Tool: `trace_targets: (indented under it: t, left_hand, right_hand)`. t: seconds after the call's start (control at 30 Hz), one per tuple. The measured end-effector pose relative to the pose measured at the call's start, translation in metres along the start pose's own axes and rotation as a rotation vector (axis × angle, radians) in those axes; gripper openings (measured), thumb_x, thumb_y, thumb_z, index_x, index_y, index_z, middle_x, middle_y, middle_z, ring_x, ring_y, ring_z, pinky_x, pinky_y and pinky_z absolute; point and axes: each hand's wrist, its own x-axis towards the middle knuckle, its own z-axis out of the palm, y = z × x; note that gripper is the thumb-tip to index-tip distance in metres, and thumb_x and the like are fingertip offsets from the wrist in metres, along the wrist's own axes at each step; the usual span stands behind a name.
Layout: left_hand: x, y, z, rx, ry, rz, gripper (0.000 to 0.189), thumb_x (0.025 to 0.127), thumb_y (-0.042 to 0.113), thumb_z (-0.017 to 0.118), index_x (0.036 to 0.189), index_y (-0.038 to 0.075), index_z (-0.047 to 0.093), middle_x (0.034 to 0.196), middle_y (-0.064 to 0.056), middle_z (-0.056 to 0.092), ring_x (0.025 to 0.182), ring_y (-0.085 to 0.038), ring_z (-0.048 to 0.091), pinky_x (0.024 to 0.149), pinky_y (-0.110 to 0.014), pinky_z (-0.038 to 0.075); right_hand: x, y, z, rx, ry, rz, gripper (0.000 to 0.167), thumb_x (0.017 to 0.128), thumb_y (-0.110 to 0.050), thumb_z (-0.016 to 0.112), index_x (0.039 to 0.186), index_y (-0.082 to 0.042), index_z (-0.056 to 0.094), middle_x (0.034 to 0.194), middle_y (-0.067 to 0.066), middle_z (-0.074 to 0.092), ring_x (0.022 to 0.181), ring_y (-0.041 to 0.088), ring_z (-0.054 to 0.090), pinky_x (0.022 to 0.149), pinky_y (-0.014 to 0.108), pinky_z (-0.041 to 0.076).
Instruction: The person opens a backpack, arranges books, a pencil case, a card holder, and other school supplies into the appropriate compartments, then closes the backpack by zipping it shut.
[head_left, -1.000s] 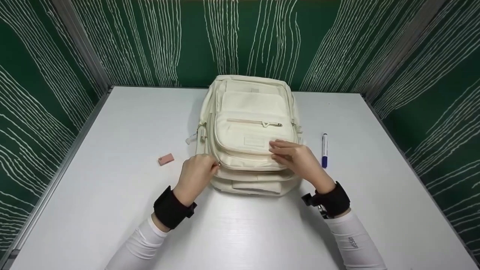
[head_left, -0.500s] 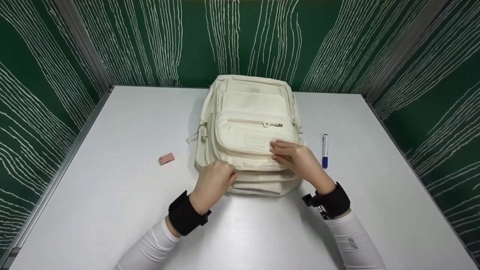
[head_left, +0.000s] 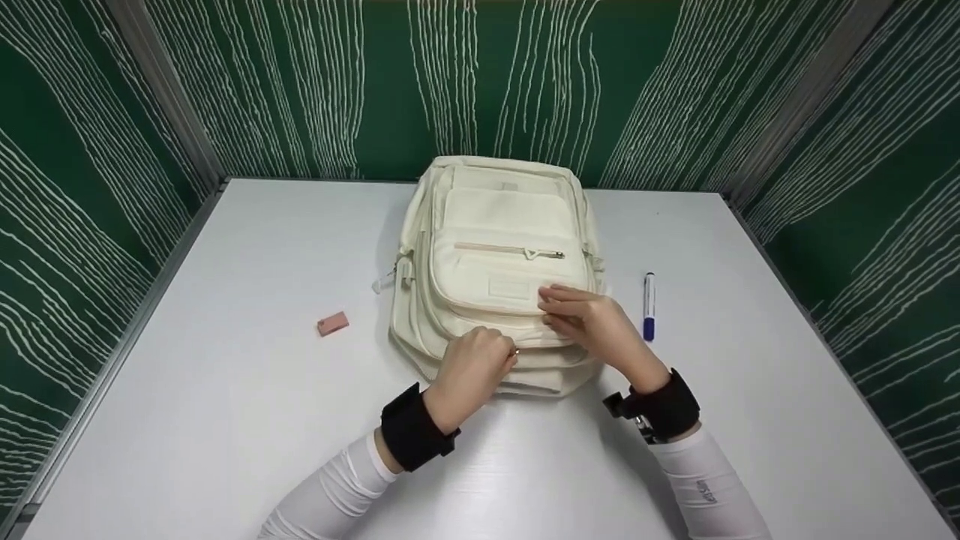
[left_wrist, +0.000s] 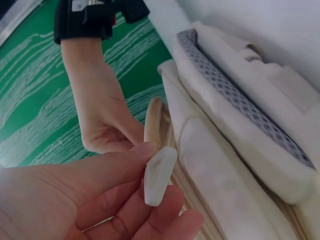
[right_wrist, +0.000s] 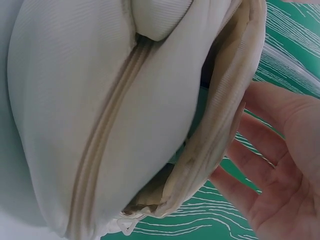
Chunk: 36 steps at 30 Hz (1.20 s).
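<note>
From where I stand, the cream backpack (head_left: 472,274) sits on the white table (head_left: 255,420) straight in front of the person, its front face turned towards them and its lower end nearest. Both hands are at that lower end, the bulk of the bag reaching away beyond them.

The left hand (head_left: 472,371) is over the bag's lower edge, left of the other hand, fingers curled in. Seen from its wrist, the thumb and fingers pinch a pale zipper pull (left_wrist: 160,176). The right hand (head_left: 600,322) is at the bag's lower right corner, its fingers extended and loosely spread, the tips touching the front pocket just beside the stitched label (head_left: 509,289); it grips nothing that I can see. From that wrist, the pocket gapes beside the fingers, with something greenish in the gap that I cannot make out.

Left of the bag, well apart from it, lies a small pink block (head_left: 333,324). A marker (head_left: 649,306) with a blue end lies to the right, near the right hand.
</note>
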Motion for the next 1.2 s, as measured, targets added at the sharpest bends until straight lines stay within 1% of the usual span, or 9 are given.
trace_targets:
  t: [0.17,0.4,0.5,0.63,0.7,0.77,0.93,1.1,1.2]
  left_hand:
    - [0.003,0.004,0.004,-0.008,-0.026,-0.003,0.013,0.092,0.019,0.075,0.082,0.012,0.077,0.076,-0.001,0.073,0.072,-0.019,0.072,0.058,-0.030,0.056]
    - [0.003,0.001,0.005,-0.031,-0.027,-0.010,0.011,0.091,0.018,0.075,0.083,0.013,0.080,0.076,0.000,0.074,0.069,-0.018,0.072,0.057,-0.030,0.056]
    - [0.003,-0.002,0.003,-0.043,-0.046,-0.012,0.013,0.092,0.020,0.075,0.081,0.014,0.079,0.074,0.001,0.073,0.068,-0.018,0.071,0.056,-0.030,0.054]
    - [0.004,-0.007,-0.006,-0.105,-0.068,-0.014,0.015,0.094,0.024,0.073,0.085,0.013,0.080,0.075,0.001,0.073,0.069,-0.016,0.069,0.058,-0.029,0.052]
    - [0.006,-0.011,-0.012,-0.147,-0.055,-0.012,0.014,0.094,0.024,0.073,0.090,0.013,0.081,0.081,0.001,0.076,0.073,-0.016,0.071,0.061,-0.028,0.054]
    - [0.008,-0.016,-0.017,-0.173,-0.025,-0.009,0.013,0.094,0.023,0.073,0.095,0.012,0.081,0.086,-0.001,0.078,0.077,-0.017,0.073,0.065,-0.030,0.057]
    - [0.012,-0.033,-0.026,-0.188,0.062,-0.013,0.017,0.093,0.020,0.074,0.106,0.009,0.079,0.101,-0.005,0.078,0.091,-0.023,0.073,0.076,-0.036,0.061]
    - [0.016,-0.050,-0.023,-0.191,0.120,0.026,0.023,0.092,0.017,0.075,0.112,0.006,0.075,0.117,-0.013,0.075,0.110,-0.031,0.070,0.091,-0.042,0.061]
    - [0.018,-0.063,-0.018,-0.182,0.097,0.066,0.026,0.092,0.016,0.076,0.115,0.004,0.074,0.125,-0.016,0.072,0.120,-0.034,0.067,0.102,-0.046,0.057]
  right_hand:
    - [0.000,0.000,0.001,0.000,0.003,-0.006,0.023,0.090,-0.009,0.077,0.113,-0.004,0.078,0.128,0.016,0.072,0.124,0.035,0.068,0.105,0.045,0.054]
    - [-0.001,0.000,0.001,-0.006,0.001,-0.010,0.025,0.089,-0.009,0.078,0.113,-0.003,0.078,0.128,0.016,0.072,0.124,0.035,0.068,0.105,0.045,0.054]
    - [0.000,0.000,0.001,-0.006,-0.006,-0.010,0.026,0.089,-0.010,0.078,0.114,-0.004,0.077,0.129,0.016,0.072,0.124,0.035,0.068,0.105,0.045,0.054]
    - [0.000,0.001,0.001,-0.015,-0.006,-0.013,0.026,0.088,-0.010,0.078,0.114,-0.003,0.077,0.129,0.016,0.072,0.124,0.035,0.068,0.105,0.045,0.054]
    - [0.000,0.001,0.000,-0.018,-0.002,-0.014,0.025,0.089,-0.010,0.078,0.113,-0.003,0.077,0.129,0.016,0.072,0.124,0.035,0.068,0.105,0.046,0.054]
    - [0.000,0.001,0.000,-0.019,0.002,-0.013,0.025,0.089,-0.010,0.077,0.113,-0.002,0.078,0.129,0.016,0.072,0.124,0.035,0.068,0.105,0.046,0.054]
    - [0.000,0.002,0.001,-0.016,-0.008,-0.012,0.026,0.090,-0.010,0.077,0.114,-0.002,0.077,0.130,0.016,0.072,0.124,0.036,0.068,0.106,0.047,0.054]
    - [0.000,0.002,0.000,-0.010,-0.014,-0.007,0.025,0.091,-0.011,0.076,0.114,-0.003,0.077,0.130,0.016,0.071,0.125,0.036,0.067,0.106,0.047,0.053]
    - [0.000,0.001,-0.001,-0.008,-0.016,-0.007,0.024,0.091,-0.011,0.075,0.114,-0.003,0.077,0.130,0.017,0.071,0.125,0.036,0.067,0.106,0.047,0.053]
